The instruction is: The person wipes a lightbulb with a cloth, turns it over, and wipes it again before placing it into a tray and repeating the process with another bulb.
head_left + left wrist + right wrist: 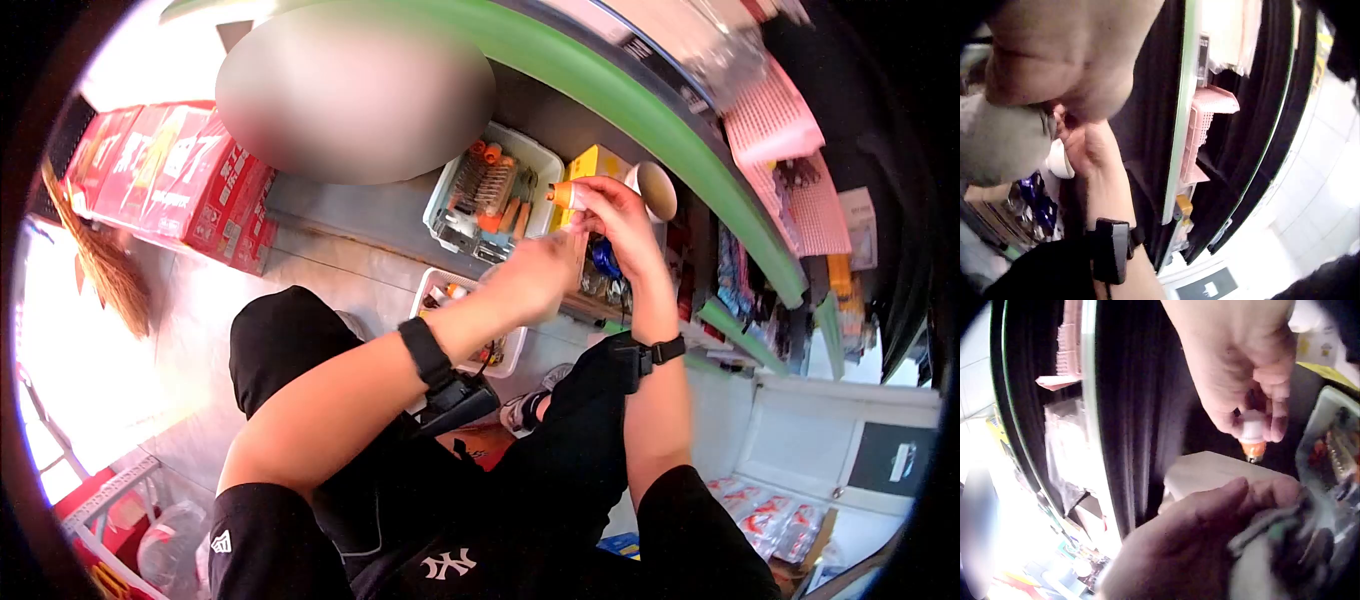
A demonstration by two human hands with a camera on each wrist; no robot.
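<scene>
My right hand (618, 225) pinches a small white-and-orange piece (563, 194) between thumb and fingertips. In the right wrist view this piece (1253, 449) points downward, its orange end below the right hand (1241, 362). The left hand (540, 275) is blurred, close beside the right hand. A greyish, cloth-like thing (1004, 140) lies against the left hand (1066, 62) in the left wrist view, its fingers curled at it; what exactly it is cannot be told. Part of the left hand's grip is hidden.
A white basket (432, 215) of orange-handled tools sits beyond the hands, with a second white bin (513, 357) lower down. A yellow box (590, 160) and white cup (652, 190) stand beside the right hand. Green-edged shelves (640, 90) are at right, red boxes (180, 190) at left.
</scene>
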